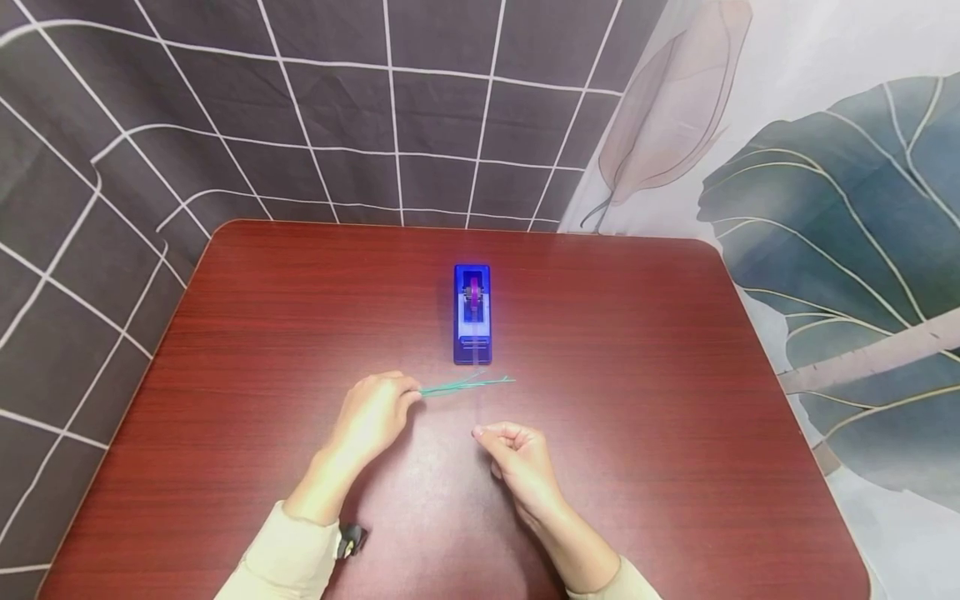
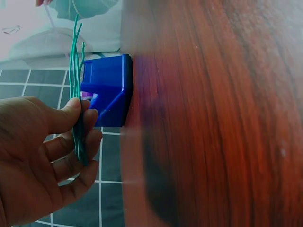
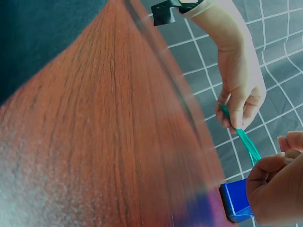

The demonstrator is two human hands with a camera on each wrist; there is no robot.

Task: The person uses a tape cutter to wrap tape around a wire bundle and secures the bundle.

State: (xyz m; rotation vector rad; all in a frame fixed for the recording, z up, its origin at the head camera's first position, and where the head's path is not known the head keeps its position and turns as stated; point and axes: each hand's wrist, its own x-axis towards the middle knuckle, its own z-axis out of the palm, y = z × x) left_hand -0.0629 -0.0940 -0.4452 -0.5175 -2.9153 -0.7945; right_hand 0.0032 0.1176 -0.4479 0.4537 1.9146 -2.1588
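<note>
Left grip (image 1: pixel 375 414) pinching green wires (image 1: pixel 459 387), right grip (image 1: pixel 525 465) pinching clear tape (image 1: pixel 478 408), blue dispenser (image 1: pixel 484 321) beyond

The left sleeve (image 1: pixel 288 554) and right sleeve (image 1: pixel 621 583) are finished in plain pale cream. A small black unit (image 1: pixel 355 537), marked with a yellowish patch (image 1: pixel 348 547), is worn at the left sleeve's end.

A red-brown table (image 1: pixel 652 375), seemingly wooden, carries a blue tape dispenser (image 1: pixel 472 325).
</note>
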